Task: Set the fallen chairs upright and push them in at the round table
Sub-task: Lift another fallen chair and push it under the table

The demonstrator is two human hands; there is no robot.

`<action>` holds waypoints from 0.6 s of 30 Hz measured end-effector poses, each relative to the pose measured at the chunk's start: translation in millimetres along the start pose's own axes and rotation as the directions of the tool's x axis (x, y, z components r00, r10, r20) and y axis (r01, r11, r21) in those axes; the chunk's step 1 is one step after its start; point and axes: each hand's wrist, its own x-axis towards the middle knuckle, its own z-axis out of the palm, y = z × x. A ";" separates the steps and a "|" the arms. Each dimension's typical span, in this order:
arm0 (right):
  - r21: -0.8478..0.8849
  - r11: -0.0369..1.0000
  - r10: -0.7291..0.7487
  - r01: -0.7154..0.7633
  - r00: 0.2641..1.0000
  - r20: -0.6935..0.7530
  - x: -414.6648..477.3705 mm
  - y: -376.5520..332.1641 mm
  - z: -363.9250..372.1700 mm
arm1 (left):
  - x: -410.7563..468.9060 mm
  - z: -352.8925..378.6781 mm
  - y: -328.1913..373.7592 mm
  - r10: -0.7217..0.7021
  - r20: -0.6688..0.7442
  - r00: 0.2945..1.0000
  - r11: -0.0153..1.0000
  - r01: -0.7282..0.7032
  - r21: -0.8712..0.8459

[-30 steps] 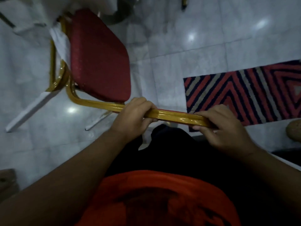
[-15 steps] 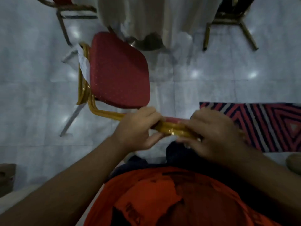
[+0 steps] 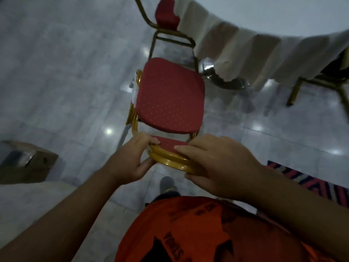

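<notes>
A chair [image 3: 170, 99] with a red dotted seat and a gold metal frame stands upright in front of me, its seat facing the round table [image 3: 273, 21]. My left hand [image 3: 135, 157] grips the left end of the chair's backrest top. At the right end of the same gold rim, my right hand [image 3: 217, 163] is closed. The table carries a white cloth that hangs in folds at the upper right. The chair's legs are mostly hidden under the seat.
A second red chair [image 3: 166, 16] stands at the table beyond the held one. Gold legs of another chair [image 3: 302, 86] show at the right. A cardboard box [image 3: 24, 163] sits on the marble floor at the left, a striped rug [image 3: 309, 178] at the right.
The chair has swung from lying sideways to upright, its backrest now toward me. Both hands kept hold of the frame. My view has lifted, and the table and other chairs have come in.
</notes>
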 end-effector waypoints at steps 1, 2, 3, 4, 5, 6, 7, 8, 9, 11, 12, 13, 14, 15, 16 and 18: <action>0.020 1.000 0.019 -0.019 1.000 0.001 -9.0 2.2 -1.1 | -6.5 -7.9 6.1 -0.017 -0.037 0.999 1.000 0.016 -0.006; 0.028 0.999 0.037 -0.036 0.999 -0.007 -19.2 4.3 -1.0 | -11.4 -14.6 16.2 -0.005 -0.078 0.997 1.000 0.006 0.022; 0.037 0.998 0.045 -0.045 0.999 -0.018 -29.4 6.8 0.3 | -14.3 -19.5 30.3 0.032 -0.110 0.993 0.997 -0.024 0.078; 0.060 0.997 0.054 -0.052 0.998 -0.031 -39.2 9.6 3.2 | -15.3 -22.3 47.8 0.086 -0.126 0.988 0.986 -0.066 0.153; 0.097 0.993 0.075 -0.070 0.996 -0.052 -48.0 12.2 6.7 | -14.4 -22.5 66.0 0.140 -0.127 0.982 0.968 -0.108 0.228; 0.138 0.986 0.104 -0.092 0.992 -0.076 -54.8 14.6 10.2 | -12.5 -20.2 82.1 0.179 -0.112 0.977 0.944 -0.139 0.298; 0.164 0.980 0.128 -0.112 0.987 -0.092 -58.9 16.9 14.2 | -10.0 -16.4 94.5 0.197 -0.086 0.977 0.918 -0.153 0.367; 0.177 0.976 0.144 -0.126 0.985 -0.093 -60.1 18.0 18.3 | -7.1 -12.5 102.4 0.192 -0.062 0.979 0.889 -0.146 0.434; 0.187 0.974 0.148 -0.131 0.986 -0.082 -59.0 18.0 21.9 | -5.0 -9.2 105.2 0.178 -0.059 0.982 0.861 -0.126 0.492; 0.197 0.973 0.137 -0.123 0.989 -0.060 -50.6 15.4 25.8 | -5.0 -7.7 102.0 0.182 -0.106 0.978 0.823 -0.093 0.560; 0.182 0.976 0.135 -0.123 0.989 -0.054 -44.8 13.6 25.9 | -6.8 -9.3 97.3 0.199 -0.134 0.971 0.812 -0.087 0.577; 0.155 0.980 0.138 -0.128 0.989 -0.054 -38.5 11.8 25.3 | -8.6 -11.4 91.4 0.222 -0.158 0.962 0.800 -0.087 0.594; 0.123 0.983 0.143 -0.136 0.988 -0.058 -33.5 9.6 25.1 | -10.6 -13.7 86.0 0.248 -0.184 0.951 0.788 -0.088 0.609; 0.099 0.985 0.152 -0.145 0.986 -0.068 -29.9 7.2 25.6 | -12.1 -15.7 80.8 0.275 -0.213 0.938 0.781 -0.089 0.618; 0.089 0.983 0.169 -0.161 0.982 -0.082 -28.0 5.3 25.8 | -12.1 -16.8 75.9 0.300 -0.243 0.922 0.779 -0.091 0.620; 0.097 0.973 0.219 -0.209 0.970 -0.108 -27.0 3.7 25.4 | -9.2 -16.1 70.1 0.338 -0.295 0.894 0.777 -0.089 0.623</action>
